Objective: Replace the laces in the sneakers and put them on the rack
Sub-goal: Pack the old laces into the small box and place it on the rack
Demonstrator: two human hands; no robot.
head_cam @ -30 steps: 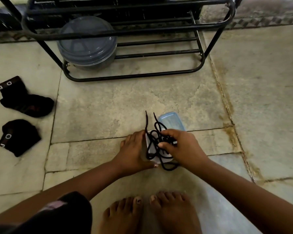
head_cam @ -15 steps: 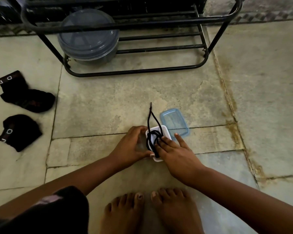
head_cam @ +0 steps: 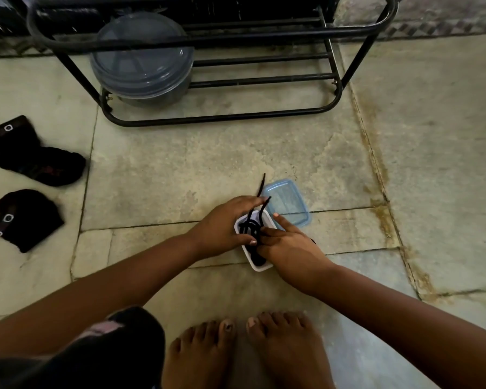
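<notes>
Stone floor (head_cam: pixel 180 164): white tub (head_cam: pixel 260 267) holds black laces (head_cam: pixel 250 228), both hands pressing them in.

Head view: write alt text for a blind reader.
Both hands, left hand and right hand, press black laces into a small white container on the floor, its blue lid beside it, a black rack beyond.

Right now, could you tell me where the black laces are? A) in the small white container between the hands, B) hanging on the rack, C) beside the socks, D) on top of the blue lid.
A: the black laces are bunched inside the small white container, two ends poking up.
</notes>
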